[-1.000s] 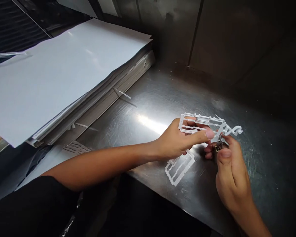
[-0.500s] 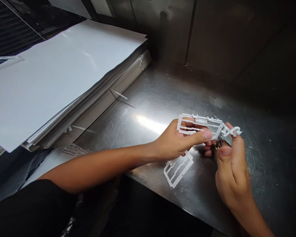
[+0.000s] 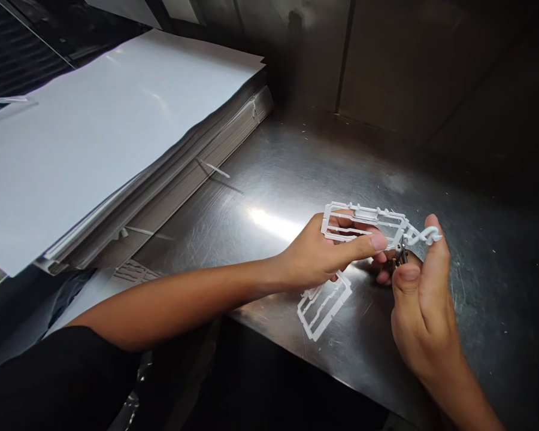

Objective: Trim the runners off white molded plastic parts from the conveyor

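Observation:
My left hand (image 3: 323, 254) pinches a white plastic moulded frame (image 3: 363, 222) with a hook-shaped end (image 3: 427, 236), held just above the steel table (image 3: 287, 179). My right hand (image 3: 420, 299) is closed on a small metal cutter (image 3: 400, 254) whose tip touches the frame near the hook. A second white plastic frame (image 3: 323, 304) lies flat on the table under my left hand, near the front edge.
A thick stack of white sheets (image 3: 108, 131) covers the left side, with white plastic strips (image 3: 213, 169) poking out of it. More white frames (image 3: 132, 272) lie below the stack. A dark metal wall (image 3: 386, 60) stands behind the table. Small plastic bits dot the surface.
Both hands and the frame have shifted slightly up and left. My right index finger has straightened up beside the hook end.

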Motion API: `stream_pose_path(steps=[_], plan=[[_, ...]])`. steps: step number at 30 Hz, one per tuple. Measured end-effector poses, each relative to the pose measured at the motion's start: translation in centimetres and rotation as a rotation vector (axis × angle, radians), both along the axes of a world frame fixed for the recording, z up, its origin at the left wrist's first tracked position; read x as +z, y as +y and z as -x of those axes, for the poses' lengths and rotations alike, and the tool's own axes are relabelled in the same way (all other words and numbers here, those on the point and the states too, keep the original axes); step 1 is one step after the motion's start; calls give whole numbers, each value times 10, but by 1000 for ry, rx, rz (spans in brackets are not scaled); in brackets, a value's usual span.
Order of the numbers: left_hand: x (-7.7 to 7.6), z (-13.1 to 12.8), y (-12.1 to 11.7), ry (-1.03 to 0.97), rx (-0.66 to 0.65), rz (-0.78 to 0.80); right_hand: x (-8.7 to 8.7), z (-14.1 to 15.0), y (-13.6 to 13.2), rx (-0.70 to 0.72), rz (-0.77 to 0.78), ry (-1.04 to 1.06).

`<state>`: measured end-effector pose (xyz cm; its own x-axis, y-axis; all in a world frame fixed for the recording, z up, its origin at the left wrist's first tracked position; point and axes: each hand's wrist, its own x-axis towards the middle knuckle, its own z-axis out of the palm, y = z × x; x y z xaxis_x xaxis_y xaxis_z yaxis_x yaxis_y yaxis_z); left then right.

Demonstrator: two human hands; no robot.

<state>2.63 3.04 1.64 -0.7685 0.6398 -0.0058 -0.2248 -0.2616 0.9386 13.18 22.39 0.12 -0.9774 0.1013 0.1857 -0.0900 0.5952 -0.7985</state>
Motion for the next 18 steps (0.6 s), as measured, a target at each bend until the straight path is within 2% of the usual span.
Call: stream_pose_path(steps=[8, 14, 18], plan=[[-5, 0, -1, 8, 10, 11, 5, -1, 0, -20, -69, 1], [-5, -4, 1, -12, 26, 6, 15, -2, -13, -129, -178, -21], [-2, -7, 1, -13, 34, 27, 11, -2, -7, -118, -216, 19]])
